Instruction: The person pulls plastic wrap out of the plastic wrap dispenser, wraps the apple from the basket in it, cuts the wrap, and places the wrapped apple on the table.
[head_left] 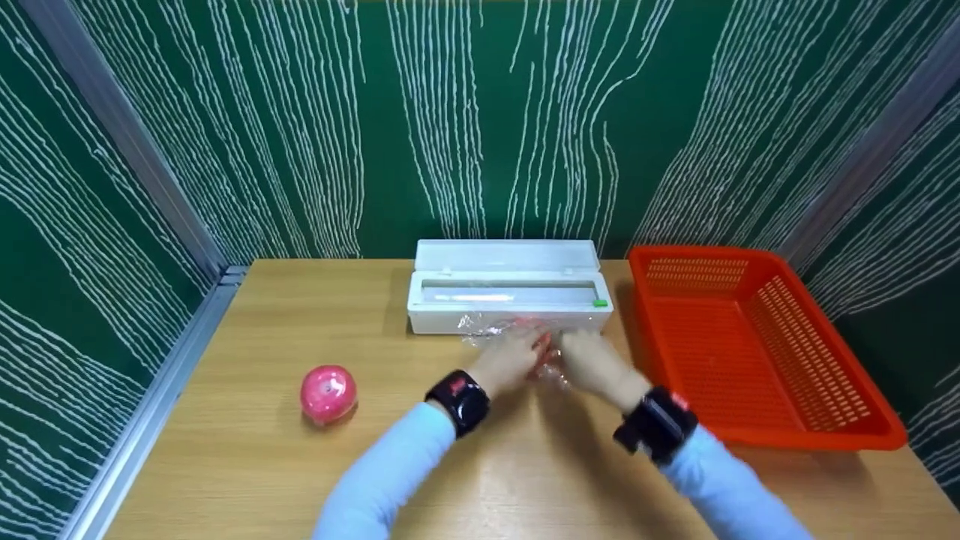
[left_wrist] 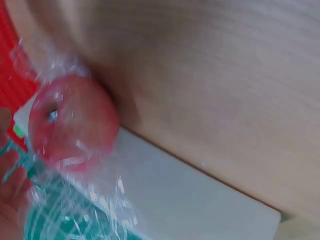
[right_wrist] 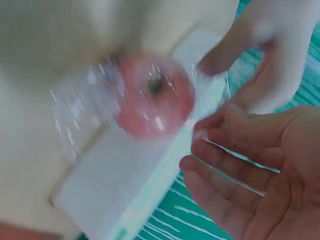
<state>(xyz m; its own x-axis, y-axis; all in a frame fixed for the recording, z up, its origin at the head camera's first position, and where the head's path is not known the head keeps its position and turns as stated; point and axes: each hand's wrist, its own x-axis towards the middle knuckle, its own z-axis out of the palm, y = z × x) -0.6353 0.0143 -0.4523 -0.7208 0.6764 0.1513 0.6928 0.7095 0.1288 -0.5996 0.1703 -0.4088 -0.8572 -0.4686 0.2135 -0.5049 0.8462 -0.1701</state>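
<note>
A red apple [right_wrist: 155, 100] in loose, crinkled cling film [left_wrist: 110, 205] is between my two hands, in front of a white cling film dispenser [head_left: 510, 319]. My left hand [head_left: 510, 358] is at its left side; in the right wrist view, its thumb and fingers curl around the film's edge beside the apple. My right hand [right_wrist: 260, 175] faces palm-in to the apple, its fingers loosely bent, the fingertips near the left hand's. The head view mostly hides the apple behind the hands. Motion blurs both wrist views.
The dispenser's lid [head_left: 506, 256] stands raised, with a green slider [head_left: 600, 303] at its right end. A second red apple [head_left: 328, 394] sits on the wooden table [head_left: 247, 465] at left. An orange basket [head_left: 885, 420] stands at right. Green patterned walls [head_left: 510, 112] enclose the table.
</note>
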